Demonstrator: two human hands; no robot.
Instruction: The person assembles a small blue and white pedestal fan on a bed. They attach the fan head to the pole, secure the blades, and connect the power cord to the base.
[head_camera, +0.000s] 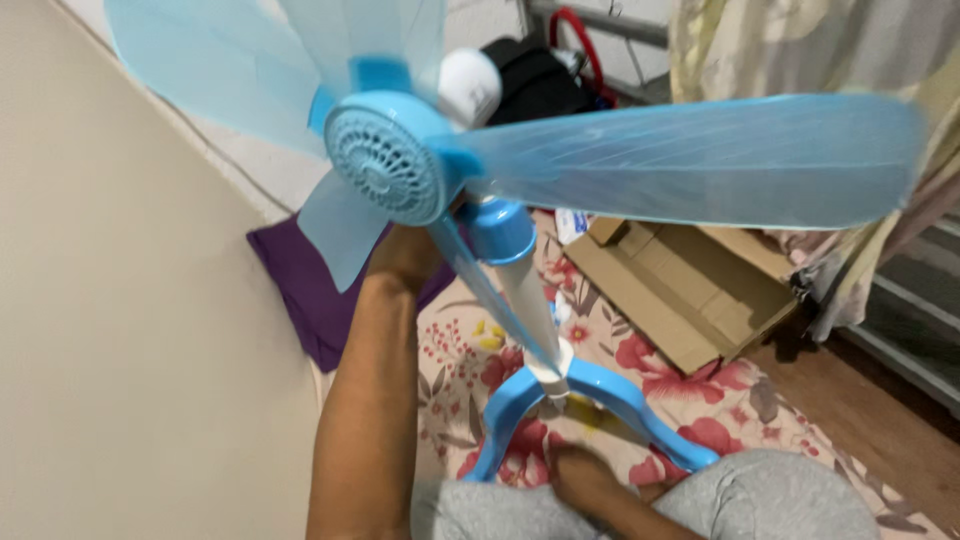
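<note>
Reaching up behind the fan, the left hand (405, 255) grips the blue fan (390, 165) just below its motor hub, fingers hidden by the blades. The right hand (580, 475) rests clenched near the fan's blue base (610, 395), at the near edge. The fan stands tilted on a floral mattress (470, 360). A long translucent blade (700, 160) stretches right, covering part of the flattened cardboard box (680, 285) beyond. A purple pillow (305, 285) lies left, against the beige wall (120, 350).
</note>
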